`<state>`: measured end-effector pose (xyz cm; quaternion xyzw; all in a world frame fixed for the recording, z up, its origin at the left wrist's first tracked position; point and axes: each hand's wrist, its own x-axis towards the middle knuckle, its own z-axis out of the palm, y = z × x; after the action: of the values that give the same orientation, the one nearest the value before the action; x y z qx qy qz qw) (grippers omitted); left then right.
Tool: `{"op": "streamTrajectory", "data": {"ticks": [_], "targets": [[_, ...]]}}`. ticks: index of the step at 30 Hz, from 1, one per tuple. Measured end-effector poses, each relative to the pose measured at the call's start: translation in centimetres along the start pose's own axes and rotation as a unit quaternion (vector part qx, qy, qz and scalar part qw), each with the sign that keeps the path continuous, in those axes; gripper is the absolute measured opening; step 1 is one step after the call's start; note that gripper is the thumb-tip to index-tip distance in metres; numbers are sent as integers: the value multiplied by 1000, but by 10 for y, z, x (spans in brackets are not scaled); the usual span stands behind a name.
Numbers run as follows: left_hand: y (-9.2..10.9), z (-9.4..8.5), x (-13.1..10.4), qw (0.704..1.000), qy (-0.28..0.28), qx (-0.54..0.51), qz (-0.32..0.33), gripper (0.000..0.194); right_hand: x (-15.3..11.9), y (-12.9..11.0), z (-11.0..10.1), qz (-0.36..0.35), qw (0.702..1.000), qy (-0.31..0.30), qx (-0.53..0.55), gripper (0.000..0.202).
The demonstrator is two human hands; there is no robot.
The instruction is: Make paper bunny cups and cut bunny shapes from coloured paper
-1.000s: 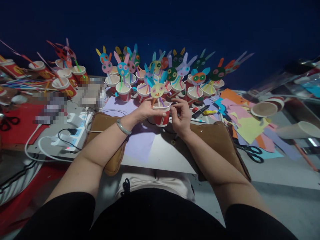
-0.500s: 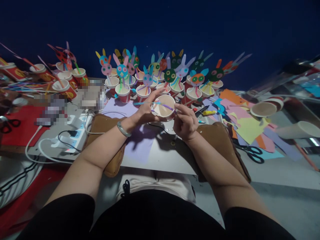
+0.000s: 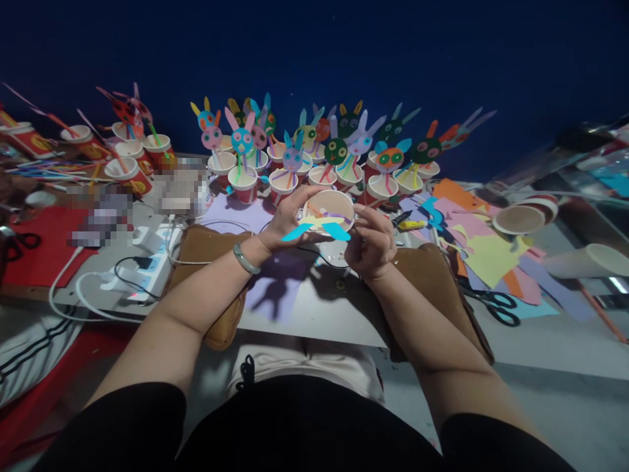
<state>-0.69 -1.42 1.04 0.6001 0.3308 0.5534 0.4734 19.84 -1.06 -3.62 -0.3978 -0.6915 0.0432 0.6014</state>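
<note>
My left hand (image 3: 285, 219) is wrapped round the left side of a paper cup (image 3: 337, 202), its mouth tilted toward me. A yellow paper piece with two bright blue paper ears (image 3: 337, 231) hangs over the near rim. Inside the cup an orange strip and a purple strip show. My right hand (image 3: 372, 241) is closed with curled fingers at the cup's right rim; its fingertips are partly hidden. Behind the cup stand several red paper cups (image 3: 242, 183) with rabbit-like paper faces (image 3: 242, 139) rising from them.
Scissors (image 3: 496, 303) and coloured paper scraps (image 3: 484, 246) lie to the right, near stacked cups (image 3: 521, 216). A power strip (image 3: 154, 265) with cables is on the left. Brown cushions (image 3: 417, 282) lie under my forearms. Black-handled scissors (image 3: 22, 242) rest on red paper.
The cup has shifted slightly right and turned in my hands. The paper piece with blue ears now shows at the near rim. My right hand has moved slightly right with it.
</note>
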Motion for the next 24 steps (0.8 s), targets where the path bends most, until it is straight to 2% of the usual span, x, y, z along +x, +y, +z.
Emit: {"op": "streamTrajectory", "data": {"ticks": [5,9,12,15,17,21,24], "targets": [[2,-3,-1,999,-29,20,25,78,-1,0,-2,-31,999,-16,21,49],[-4,-6,5,998,-59,13,-2,89,2,-7,1,-49,999,-14,18,36],[-14,-8,10,996,-89,-16,-18,95,4,-15,4,-41,999,-21,27,30],[-18,-10,13,994,-104,-26,-28,90,5,-21,6,-13,997,-41,61,29],[-16,-10,14,994,-93,-41,-42,84,6,-22,8,9,995,-54,84,28],[-11,-8,16,993,-38,-80,-72,79,5,-19,10,49,988,-73,125,27],[-9,-7,17,994,-13,-83,-75,70,4,-14,11,52,983,-106,138,25]]}}
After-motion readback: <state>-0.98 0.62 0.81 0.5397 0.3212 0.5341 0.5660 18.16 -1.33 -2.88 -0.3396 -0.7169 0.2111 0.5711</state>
